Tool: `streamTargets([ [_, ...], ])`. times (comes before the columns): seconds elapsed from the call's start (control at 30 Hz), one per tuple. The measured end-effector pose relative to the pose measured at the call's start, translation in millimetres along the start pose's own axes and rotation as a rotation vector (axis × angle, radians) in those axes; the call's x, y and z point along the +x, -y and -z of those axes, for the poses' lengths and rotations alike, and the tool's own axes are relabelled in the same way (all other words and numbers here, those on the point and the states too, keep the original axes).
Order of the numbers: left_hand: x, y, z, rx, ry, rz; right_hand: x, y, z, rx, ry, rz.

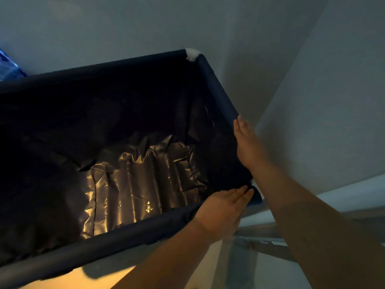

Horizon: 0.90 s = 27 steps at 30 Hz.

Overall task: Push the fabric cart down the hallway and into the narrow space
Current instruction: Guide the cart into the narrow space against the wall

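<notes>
The fabric cart (216, 84) is a dark navy cloth bin on a tube frame, seen from above and filling the left and middle of the view. Its inside is lined with crinkled dark plastic that shines at the bottom. My left hand (220, 211) lies over the near rim, close to the near right corner, fingers wrapped on the rail. My right hand (248, 142) rests flat on the right-hand rim, fingers extended along the rail toward the far corner. The cart's wheels are hidden.
A pale wall (125, 28) runs just behind the cart's far rim. A second wall (333, 101) stands close on the right. A blue plastic item (8, 67) peeks out at the far left. Floor and a white baseboard (343, 195) show at lower right.
</notes>
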State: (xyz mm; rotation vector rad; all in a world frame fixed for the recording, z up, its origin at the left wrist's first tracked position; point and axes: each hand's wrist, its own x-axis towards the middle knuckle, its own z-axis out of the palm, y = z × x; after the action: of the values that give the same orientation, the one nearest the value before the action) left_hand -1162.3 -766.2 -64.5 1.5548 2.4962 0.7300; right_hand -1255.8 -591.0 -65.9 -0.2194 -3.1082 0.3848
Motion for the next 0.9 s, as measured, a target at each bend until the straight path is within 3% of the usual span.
streamTargets([
  [0.3,17.0,2.2,-0.7,0.015,0.051,-0.173,-28.2,-26.9,6.0,-0.279,-0.066,-0.225],
  [0.7,-2.0,40.9,24.4,0.068,0.263,-0.338,-57.9,-1.8,14.8,-0.292,0.064,-0.517],
  [0.9,-8.1,78.4,43.7,0.057,0.269,-0.384,-50.7,9.9,9.0,-0.152,0.029,-0.480],
])
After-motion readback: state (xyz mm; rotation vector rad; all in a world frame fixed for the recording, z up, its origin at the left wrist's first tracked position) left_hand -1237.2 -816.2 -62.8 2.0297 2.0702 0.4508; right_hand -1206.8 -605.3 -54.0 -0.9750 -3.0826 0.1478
